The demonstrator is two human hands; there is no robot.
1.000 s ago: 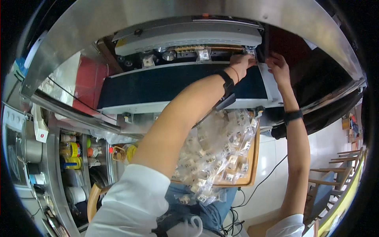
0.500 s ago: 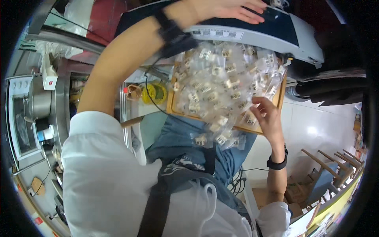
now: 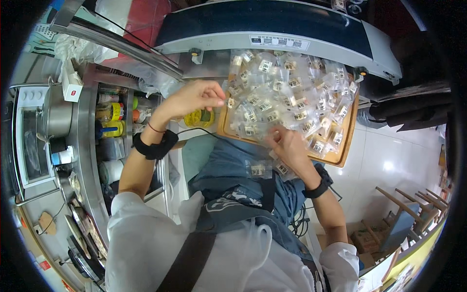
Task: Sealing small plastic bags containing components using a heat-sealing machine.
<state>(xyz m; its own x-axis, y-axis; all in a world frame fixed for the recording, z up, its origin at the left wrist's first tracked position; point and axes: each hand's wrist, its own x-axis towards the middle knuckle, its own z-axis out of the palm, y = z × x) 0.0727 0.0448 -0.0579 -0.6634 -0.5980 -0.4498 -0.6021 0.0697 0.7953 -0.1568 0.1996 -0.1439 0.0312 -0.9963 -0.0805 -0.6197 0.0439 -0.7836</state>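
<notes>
R hand (image 3: 290,148), ctr frame, nearer: clear sachets (image 3: 294,100) just above, axes mixed; fingertips close, can't tell if pinching. L hand (image 3: 193,99) by tray's (image 3: 223,124) left rim, fingers curled, hold unclear.

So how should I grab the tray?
I'd try the tray by its left and right edges, coming in from both sides at once: bare wooden rim shows there, while the machine hides the far edge and packets crowd the middle.
</notes>
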